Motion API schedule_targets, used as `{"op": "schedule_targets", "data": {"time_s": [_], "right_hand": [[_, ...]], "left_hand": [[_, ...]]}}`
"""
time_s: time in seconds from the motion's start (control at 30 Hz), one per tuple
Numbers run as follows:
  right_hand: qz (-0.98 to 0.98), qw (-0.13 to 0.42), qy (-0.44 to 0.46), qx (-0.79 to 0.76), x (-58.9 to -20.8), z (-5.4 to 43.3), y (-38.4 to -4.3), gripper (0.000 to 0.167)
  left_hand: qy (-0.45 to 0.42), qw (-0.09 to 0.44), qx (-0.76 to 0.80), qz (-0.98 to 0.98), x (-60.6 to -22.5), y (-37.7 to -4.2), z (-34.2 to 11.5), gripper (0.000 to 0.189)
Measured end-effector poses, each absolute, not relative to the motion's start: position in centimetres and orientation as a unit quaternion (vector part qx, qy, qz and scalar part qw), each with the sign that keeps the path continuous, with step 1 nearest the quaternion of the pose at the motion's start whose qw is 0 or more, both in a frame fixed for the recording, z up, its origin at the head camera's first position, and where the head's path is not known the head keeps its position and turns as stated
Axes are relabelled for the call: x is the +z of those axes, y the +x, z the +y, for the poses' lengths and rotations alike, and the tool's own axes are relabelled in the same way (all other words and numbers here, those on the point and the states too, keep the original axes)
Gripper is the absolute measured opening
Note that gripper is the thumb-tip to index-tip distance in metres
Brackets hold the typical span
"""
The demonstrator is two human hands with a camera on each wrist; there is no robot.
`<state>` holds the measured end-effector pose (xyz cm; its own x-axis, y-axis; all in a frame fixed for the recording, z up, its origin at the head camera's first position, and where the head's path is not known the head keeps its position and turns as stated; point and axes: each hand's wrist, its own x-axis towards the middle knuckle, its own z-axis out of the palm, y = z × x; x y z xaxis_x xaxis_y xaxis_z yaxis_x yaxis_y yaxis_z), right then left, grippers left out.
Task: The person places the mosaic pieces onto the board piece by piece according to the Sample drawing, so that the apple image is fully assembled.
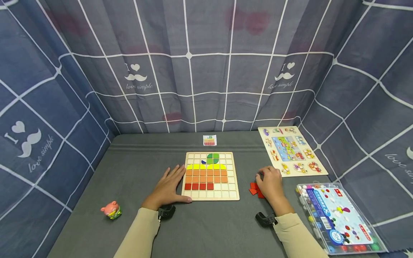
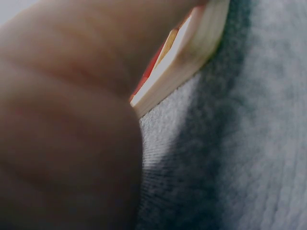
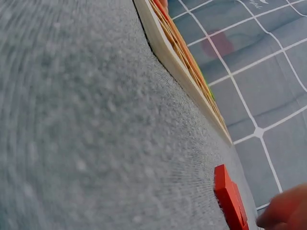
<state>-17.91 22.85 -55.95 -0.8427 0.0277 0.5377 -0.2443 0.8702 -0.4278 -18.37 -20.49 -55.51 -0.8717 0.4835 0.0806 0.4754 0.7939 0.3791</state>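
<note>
A wooden grid board [image 1: 209, 197] lies mid-table, with rows of yellow, orange and red tiles and a few green and blue pieces near its top. The red row [image 1: 202, 186] fills only its left part. My left hand [image 1: 167, 188] rests flat at the board's left edge, fingers spread and thumb by the lower left corner. My right hand [image 1: 270, 182] is over a small pile of red tiles [image 1: 253, 191], its fingers bent down. One fingertip [image 3: 285, 208] shows beside the red tiles [image 3: 230, 196] in the right wrist view; whether it holds one is hidden.
A small pattern card [image 1: 209, 140] lies behind the board. At the back right is a wooden picture puzzle [image 1: 295, 150]; in front of it, a clear plastic box [image 1: 342, 218] of colored beads. A pig figurine [image 1: 111, 210] stands at left. Grid-patterned curtains surround the table.
</note>
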Motion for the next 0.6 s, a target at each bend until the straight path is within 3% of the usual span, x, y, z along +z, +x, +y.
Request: {"op": "schedule_targets", "data": {"time_s": [0.13, 0.37, 0.6], "right_hand": [[-0.923, 0.295, 0.027, 0.245, -55.64, 23.37, -17.72, 0.016], [-0.934, 0.262, -0.005, 0.244, -55.41, 23.6, -17.37, 0.016], [-0.93, 0.266, 0.004, 0.254, -55.55, 23.55, -17.61, 0.011]], "left_hand": [[0.248, 0.013, 0.197, 0.948, -55.46, -18.32, -20.41, 0.139], [0.244, 0.014, 0.194, 0.95, -55.54, -18.31, -20.41, 0.139], [0.243, 0.015, 0.196, 0.95, -55.66, -18.38, -20.48, 0.139]]}}
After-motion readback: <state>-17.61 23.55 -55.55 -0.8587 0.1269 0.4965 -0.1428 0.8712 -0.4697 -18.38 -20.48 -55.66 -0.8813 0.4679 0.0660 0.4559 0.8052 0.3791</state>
